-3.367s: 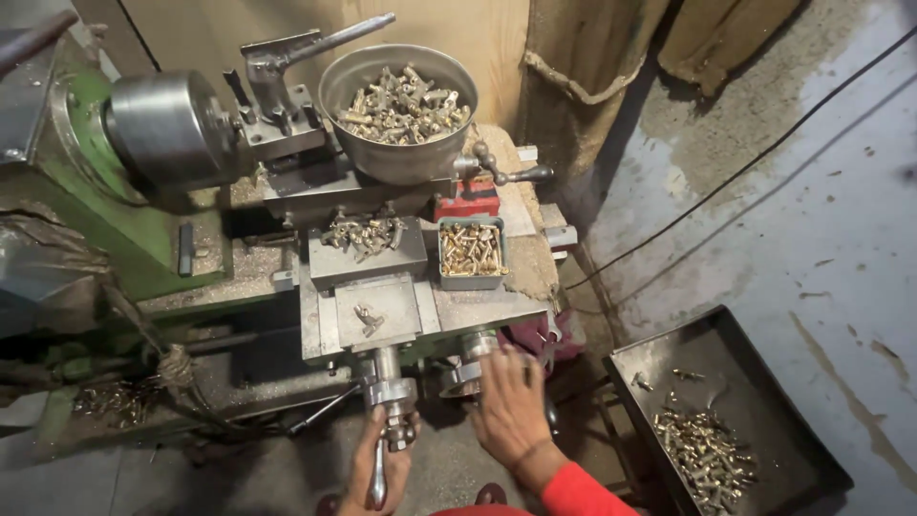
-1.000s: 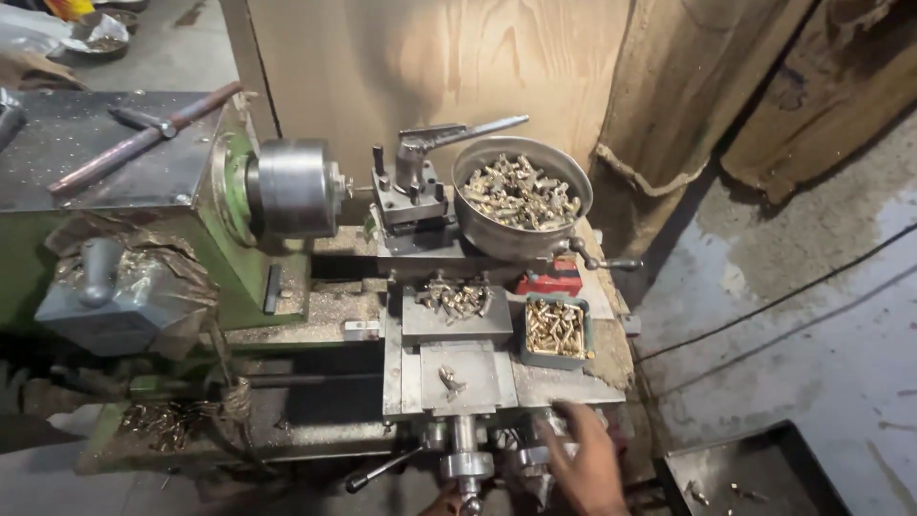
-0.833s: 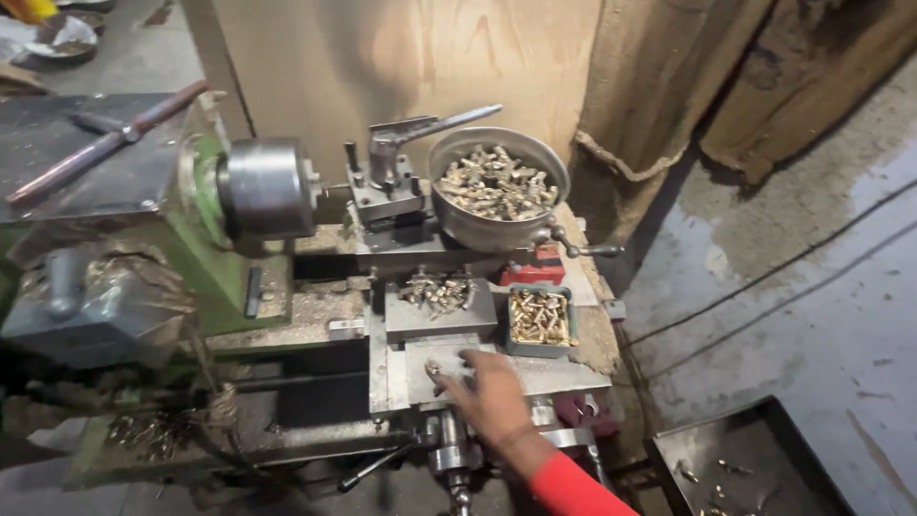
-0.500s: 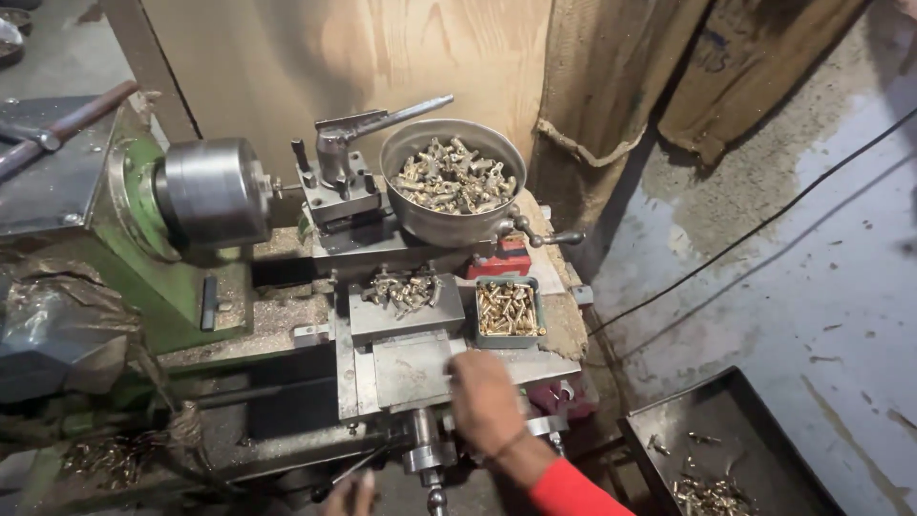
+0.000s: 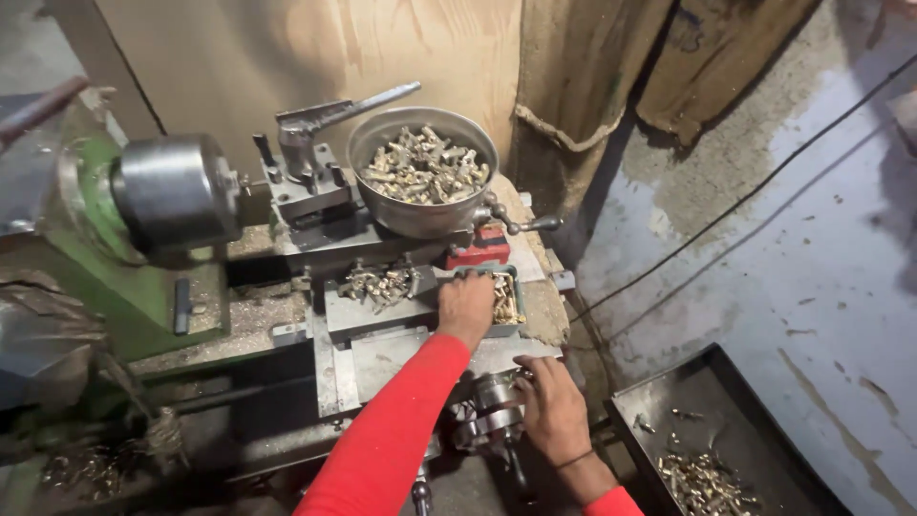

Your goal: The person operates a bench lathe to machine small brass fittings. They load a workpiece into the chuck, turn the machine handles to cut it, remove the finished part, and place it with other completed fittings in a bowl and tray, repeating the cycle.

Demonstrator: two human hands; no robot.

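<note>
The green lathe (image 5: 143, 277) is standing by the wall, with a metal bowl (image 5: 420, 215) of brass parts on it. The left hand (image 5: 465, 308) is reaching into the small tray (image 5: 508, 298); its grip is hidden. The right hand (image 5: 551, 411) is curling loosely around the handwheel (image 5: 489, 413).

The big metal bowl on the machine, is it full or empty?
Nearly full: the metal bowl holds a heap of small brass parts up to its rim.

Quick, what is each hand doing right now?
Left hand: reaching into the small tray of brass parts; grip hidden.
Right hand: fingers curled on the lathe handwheel.
</note>
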